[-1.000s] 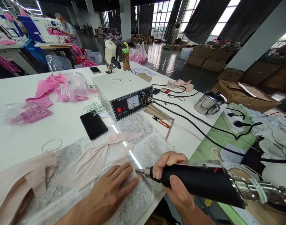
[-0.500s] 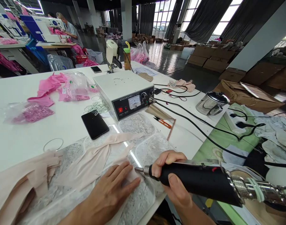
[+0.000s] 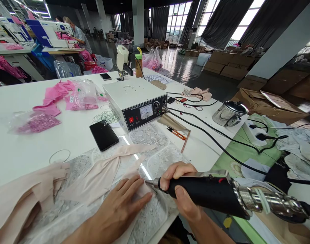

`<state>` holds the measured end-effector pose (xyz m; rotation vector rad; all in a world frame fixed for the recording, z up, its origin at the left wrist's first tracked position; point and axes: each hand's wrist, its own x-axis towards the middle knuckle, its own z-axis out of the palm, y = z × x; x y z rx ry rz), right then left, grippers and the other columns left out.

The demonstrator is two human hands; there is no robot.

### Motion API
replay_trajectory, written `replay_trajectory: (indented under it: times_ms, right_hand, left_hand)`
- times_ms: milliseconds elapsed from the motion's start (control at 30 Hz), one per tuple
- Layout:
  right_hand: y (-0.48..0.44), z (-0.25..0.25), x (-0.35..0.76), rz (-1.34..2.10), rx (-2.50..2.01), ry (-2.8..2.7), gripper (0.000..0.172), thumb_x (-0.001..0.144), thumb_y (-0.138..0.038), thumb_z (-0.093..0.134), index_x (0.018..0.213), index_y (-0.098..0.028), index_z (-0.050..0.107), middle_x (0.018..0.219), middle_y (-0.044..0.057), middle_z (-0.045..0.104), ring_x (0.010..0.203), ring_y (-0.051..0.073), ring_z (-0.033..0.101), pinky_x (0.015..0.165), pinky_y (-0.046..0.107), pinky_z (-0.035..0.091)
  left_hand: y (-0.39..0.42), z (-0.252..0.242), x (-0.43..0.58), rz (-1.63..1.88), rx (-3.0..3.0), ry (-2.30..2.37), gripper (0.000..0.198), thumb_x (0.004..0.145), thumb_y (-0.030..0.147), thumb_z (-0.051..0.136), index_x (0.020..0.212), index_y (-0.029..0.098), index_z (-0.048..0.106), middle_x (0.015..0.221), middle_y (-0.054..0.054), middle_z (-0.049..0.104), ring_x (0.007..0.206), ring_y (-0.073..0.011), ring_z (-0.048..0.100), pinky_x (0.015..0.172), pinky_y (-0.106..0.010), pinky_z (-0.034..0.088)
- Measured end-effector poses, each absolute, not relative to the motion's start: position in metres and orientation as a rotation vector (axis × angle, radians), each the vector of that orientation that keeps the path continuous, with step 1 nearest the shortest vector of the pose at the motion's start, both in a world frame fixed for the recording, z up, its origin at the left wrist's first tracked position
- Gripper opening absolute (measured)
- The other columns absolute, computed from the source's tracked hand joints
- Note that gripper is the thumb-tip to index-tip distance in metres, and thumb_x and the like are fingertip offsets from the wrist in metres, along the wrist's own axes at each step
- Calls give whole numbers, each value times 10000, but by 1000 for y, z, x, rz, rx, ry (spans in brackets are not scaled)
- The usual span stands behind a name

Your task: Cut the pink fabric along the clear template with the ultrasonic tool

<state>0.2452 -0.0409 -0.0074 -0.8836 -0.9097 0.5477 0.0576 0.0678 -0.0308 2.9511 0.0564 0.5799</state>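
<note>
My left hand (image 3: 121, 203) lies flat with fingers spread, pressing a piece of pale pink fabric (image 3: 143, 190) onto a grey marbled board (image 3: 158, 211). My right hand (image 3: 181, 186) is wrapped around the black body of a handheld ultrasonic welder (image 3: 208, 193). The welder's metal tip points left and meets the fabric just beyond my left fingers; whether it presses down, I cannot tell. Another pale pink fabric piece (image 3: 96, 179) is spread on the board further left. A stack of similar cut pieces (image 3: 25, 196) sits at the left edge.
Behind the board stands the welder's control box (image 3: 144, 112), its cable (image 3: 205, 134) running right. A phone (image 3: 104, 135), orange thread snips (image 3: 176, 133) and a lidded metal mug (image 3: 229, 113) are on the table. Bagged pink pieces (image 3: 40, 122) lie left. A person (image 3: 80, 34) works at a sewing machine.
The welder and my right hand have shifted slightly left, the tip moving a little over the fabric. My left hand stays in place.
</note>
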Motion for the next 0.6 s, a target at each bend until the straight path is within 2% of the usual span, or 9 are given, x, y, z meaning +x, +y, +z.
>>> replay_trajectory:
  times_ms: [100,367,600]
  right_hand:
    - [-44,0,247,526,-832,-921,140,893,-345,559,995,-264,508,902,9,544,613,117,571,586,320,507]
    - [-71,18,251,541,-836,-812,144,874,-374,569,944,-250,546,838,-2,519,577,115,565,534,301,492]
    - [-77,6,251,575,-812,-867,133,909,-363,528,1002,-268,519,872,5,508,594,119,562,554,314,496]
  left_hand:
    - [64,-27,58,614,2957,75,420,918,74,454,1278,248,585,1330,-138,504,1262,-315,468,944,-467,490]
    - [32,-24,66,701,3026,234,402,960,71,372,1258,203,607,1211,-145,575,1183,-316,527,877,-444,505]
    - [32,-27,61,763,2951,201,335,1015,119,345,1237,143,594,1223,-123,629,1233,-258,530,942,-382,465]
